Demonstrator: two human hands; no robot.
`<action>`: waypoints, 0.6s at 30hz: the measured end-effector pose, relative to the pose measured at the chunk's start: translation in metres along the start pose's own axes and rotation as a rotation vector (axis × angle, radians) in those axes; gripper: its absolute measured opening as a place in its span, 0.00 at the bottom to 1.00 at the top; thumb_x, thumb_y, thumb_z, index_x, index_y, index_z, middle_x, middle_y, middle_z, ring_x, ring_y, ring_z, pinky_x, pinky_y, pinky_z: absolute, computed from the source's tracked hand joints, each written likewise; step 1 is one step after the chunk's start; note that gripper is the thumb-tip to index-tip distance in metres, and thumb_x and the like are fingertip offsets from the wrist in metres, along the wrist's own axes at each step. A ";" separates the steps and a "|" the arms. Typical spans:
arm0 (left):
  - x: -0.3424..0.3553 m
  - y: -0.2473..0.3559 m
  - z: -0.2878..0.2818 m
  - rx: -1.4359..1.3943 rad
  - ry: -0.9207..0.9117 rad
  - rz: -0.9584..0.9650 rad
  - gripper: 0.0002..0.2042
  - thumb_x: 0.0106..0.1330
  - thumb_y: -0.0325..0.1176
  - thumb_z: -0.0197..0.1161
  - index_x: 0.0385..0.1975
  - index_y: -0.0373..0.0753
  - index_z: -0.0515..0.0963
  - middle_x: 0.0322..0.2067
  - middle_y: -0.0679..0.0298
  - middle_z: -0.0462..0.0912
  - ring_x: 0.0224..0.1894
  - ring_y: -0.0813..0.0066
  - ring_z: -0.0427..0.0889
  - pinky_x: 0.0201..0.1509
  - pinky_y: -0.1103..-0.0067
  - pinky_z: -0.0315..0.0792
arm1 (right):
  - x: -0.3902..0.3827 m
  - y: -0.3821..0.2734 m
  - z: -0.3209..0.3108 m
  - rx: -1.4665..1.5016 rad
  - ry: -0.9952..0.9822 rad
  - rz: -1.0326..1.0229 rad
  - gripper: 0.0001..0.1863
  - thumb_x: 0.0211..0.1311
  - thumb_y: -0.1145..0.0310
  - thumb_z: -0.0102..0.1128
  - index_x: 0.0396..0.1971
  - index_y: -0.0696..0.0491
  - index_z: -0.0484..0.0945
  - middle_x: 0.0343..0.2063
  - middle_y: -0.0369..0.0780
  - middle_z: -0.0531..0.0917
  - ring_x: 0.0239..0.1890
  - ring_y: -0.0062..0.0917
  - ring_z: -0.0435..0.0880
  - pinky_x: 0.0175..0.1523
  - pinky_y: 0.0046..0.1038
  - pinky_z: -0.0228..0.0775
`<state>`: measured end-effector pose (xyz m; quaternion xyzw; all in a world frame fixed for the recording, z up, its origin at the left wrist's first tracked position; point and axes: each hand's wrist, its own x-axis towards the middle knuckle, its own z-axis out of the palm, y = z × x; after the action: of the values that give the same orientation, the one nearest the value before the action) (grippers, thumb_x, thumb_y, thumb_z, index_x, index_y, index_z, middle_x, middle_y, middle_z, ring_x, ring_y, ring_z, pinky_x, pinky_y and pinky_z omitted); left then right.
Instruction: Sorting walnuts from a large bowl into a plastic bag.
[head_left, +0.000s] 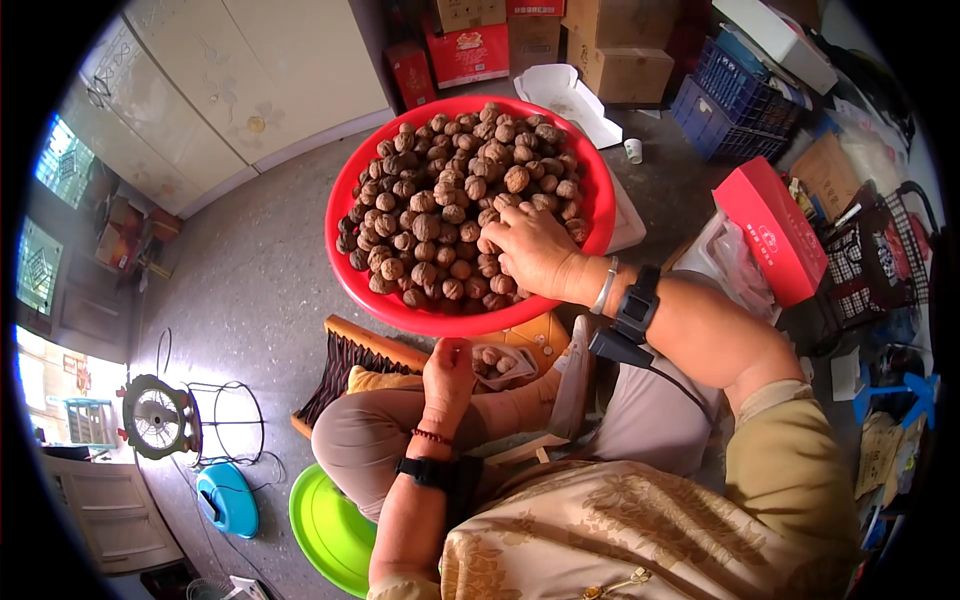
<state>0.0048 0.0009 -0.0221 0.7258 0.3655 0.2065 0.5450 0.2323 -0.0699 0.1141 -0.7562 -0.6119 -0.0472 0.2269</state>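
Seen from above, seated over a grey concrete floor (250, 290). Round red plastic basin (600, 200) heaped with brown, wrinkled-shelled walnuts (450, 190), set just ahead of the knees. Right hand (535, 250) laid palm down on the heap at the basin's near right rim, fingers (495, 240) curled loosely into the nuts; whether closed on any single nut, impossible to tell. Silver bangle and black wrist device (632, 305) worn on that forearm. Left hand (450, 372) held lower, just below the basin's near rim, fingers bent around the edge of a small clear plastic bag (500, 365) holding a few walnuts, above a tan cardboard piece. Red bead bracelet and black strap (425, 470) worn on the left wrist. Wooden-backed brush with dark bristles (350, 360) lying beside the left knee. Lime-green round plastic lid (325, 525) resting on the floor at lower left, near a small blue round object (228, 500) and a wire-framed fan (160, 418). Red rectangular cardboard box (775, 230) lying to the right; brown cartons (620, 60) and blue plastic crates (735, 105) stacked beyond the basin.
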 end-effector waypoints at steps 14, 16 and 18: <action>0.001 0.002 -0.001 0.029 -0.004 -0.077 0.05 0.67 0.31 0.61 0.34 0.37 0.78 0.22 0.56 0.81 0.25 0.65 0.81 0.32 0.72 0.74 | 0.011 0.009 0.020 -0.024 0.103 -0.083 0.10 0.51 0.76 0.59 0.35 0.54 0.73 0.37 0.45 0.77 0.46 0.43 0.76 0.47 0.42 0.72; 0.000 0.003 -0.002 -0.040 -0.004 -0.059 0.05 0.67 0.31 0.61 0.35 0.37 0.79 0.22 0.56 0.81 0.25 0.64 0.82 0.32 0.72 0.75 | 0.009 0.008 0.021 -0.044 0.065 -0.062 0.09 0.52 0.75 0.59 0.34 0.54 0.73 0.37 0.44 0.76 0.45 0.43 0.76 0.47 0.42 0.72; -0.002 0.002 0.000 -0.036 -0.010 -0.059 0.05 0.67 0.31 0.61 0.36 0.38 0.79 0.23 0.56 0.82 0.26 0.63 0.82 0.33 0.72 0.75 | 0.008 0.007 0.017 -0.044 0.060 -0.064 0.08 0.52 0.75 0.60 0.33 0.53 0.73 0.37 0.45 0.76 0.44 0.43 0.76 0.46 0.43 0.72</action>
<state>0.0038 -0.0008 -0.0204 0.7056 0.3803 0.1933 0.5658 0.2375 -0.0572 0.1000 -0.7394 -0.6274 -0.0904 0.2269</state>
